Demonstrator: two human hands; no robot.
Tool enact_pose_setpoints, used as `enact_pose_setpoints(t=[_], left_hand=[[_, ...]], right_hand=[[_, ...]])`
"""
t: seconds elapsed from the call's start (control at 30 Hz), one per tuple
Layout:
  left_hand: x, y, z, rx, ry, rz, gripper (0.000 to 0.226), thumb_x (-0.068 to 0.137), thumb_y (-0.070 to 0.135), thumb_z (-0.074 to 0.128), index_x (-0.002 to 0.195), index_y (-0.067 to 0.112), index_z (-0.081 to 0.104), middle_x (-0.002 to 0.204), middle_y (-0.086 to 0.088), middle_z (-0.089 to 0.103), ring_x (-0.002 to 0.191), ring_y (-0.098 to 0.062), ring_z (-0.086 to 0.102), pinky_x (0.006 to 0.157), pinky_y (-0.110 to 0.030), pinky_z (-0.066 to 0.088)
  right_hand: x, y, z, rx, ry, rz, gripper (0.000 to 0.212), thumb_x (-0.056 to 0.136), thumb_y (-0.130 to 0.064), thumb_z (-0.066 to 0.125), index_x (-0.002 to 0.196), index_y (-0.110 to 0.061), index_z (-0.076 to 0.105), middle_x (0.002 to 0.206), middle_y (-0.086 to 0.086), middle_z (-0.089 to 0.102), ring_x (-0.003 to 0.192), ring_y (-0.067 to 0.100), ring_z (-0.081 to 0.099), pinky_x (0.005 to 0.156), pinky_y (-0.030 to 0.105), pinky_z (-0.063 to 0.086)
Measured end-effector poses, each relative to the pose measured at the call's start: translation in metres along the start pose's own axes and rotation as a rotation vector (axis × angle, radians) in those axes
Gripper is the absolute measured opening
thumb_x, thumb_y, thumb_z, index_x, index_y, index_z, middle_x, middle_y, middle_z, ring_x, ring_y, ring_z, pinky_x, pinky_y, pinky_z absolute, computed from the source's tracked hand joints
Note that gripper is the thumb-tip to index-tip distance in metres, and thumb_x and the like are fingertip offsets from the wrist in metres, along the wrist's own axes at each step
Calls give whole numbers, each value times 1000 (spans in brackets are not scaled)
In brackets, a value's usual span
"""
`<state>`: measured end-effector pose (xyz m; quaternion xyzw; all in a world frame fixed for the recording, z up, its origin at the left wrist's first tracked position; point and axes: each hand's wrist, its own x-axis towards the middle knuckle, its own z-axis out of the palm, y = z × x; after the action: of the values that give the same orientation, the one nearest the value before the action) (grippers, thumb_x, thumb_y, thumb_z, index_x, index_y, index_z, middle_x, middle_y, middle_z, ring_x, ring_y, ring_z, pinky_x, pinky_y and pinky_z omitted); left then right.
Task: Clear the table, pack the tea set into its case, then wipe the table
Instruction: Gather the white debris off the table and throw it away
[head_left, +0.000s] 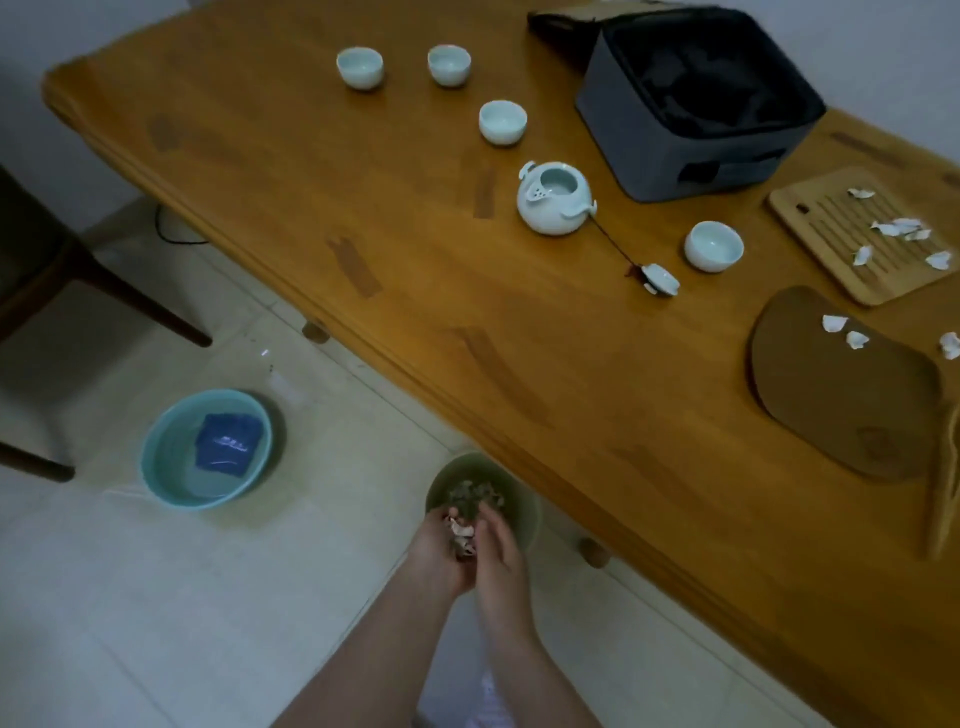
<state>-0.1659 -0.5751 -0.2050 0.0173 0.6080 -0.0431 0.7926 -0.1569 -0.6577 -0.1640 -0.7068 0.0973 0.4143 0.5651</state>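
Observation:
Both hands meet over a green bin (522, 512) on the floor beside the table. My left hand (441, 553) is cupped and holds pale scraps (462, 530). My right hand (501, 551) rests against it with fingers on the scraps. On the wooden table (291, 171) stand several celadon cups (360, 66), a lidless teapot (553, 198) and its lid (660, 278) on a cord. The grey case (696, 104) lies open at the back. More white scraps (896, 227) lie on the bamboo tray (831, 228) and the brown mat (841, 384).
A teal basin (171, 467) with water and a blue cloth (228, 441) sits on the tiled floor to the left. A dark chair (47, 270) stands at the far left. A wooden stick (943, 499) lies near the table's right edge.

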Motion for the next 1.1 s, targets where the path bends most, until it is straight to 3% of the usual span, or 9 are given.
enact_pose_setpoints(t=[0.13,0.27,0.37,0.47,0.53,0.63,0.83,0.93,1.1], left_hand=[[42,2,0,2,-49,42,46,98,23,36,132,-3,52,129,-23,58,120,-35,55,107,-47,40],[60,5,-2,110,32,87,36,98,20,42,122,-3,56,112,-22,64,108,-34,60,93,-43,50],[75,9,-9,168,120,66,22,99,21,44,109,5,56,94,-17,60,99,-29,60,79,-38,50],[84,8,-13,177,127,70,17,98,19,42,103,10,56,97,-11,60,87,-25,57,99,-33,39],[84,7,-11,179,93,91,24,98,22,39,115,11,53,119,-10,59,109,-26,55,109,-34,30],[83,6,-5,240,61,109,46,98,29,41,141,13,42,150,-8,39,139,-25,36,114,-40,26],[62,8,1,215,71,42,48,96,44,38,140,25,45,143,-5,45,127,-28,41,106,-59,29],[42,7,3,223,36,65,49,96,44,38,141,24,44,144,-4,44,130,-26,40,99,-55,30],[-6,11,3,244,9,133,48,96,41,40,141,23,45,143,-7,46,129,-25,43,107,-51,27]], right_hand=[[57,37,-2,162,78,135,48,99,-37,46,141,-12,46,136,12,55,121,25,55,103,35,45],[104,64,-7,362,105,282,59,96,-44,51,145,-12,38,135,15,54,118,28,57,92,35,51],[125,69,-17,479,116,362,62,99,-48,43,147,-11,32,144,17,45,129,35,47,88,38,45],[138,71,-29,501,136,394,71,94,-59,42,150,-18,28,152,16,34,137,37,36,92,49,42],[141,71,-35,498,145,373,70,93,-62,42,149,-24,29,154,14,31,140,36,32,99,56,39],[139,69,-40,483,164,363,67,94,-60,42,149,-23,30,154,14,32,141,35,32,104,61,34],[127,63,-39,558,160,358,66,95,-60,41,149,-25,29,153,13,34,138,34,37,104,58,36],[115,54,-37,611,165,349,62,97,-54,41,149,-21,29,147,15,42,133,35,43,103,56,39],[77,25,-26,628,85,315,53,99,-46,43,143,-17,39,141,15,47,130,34,46,105,56,39]])
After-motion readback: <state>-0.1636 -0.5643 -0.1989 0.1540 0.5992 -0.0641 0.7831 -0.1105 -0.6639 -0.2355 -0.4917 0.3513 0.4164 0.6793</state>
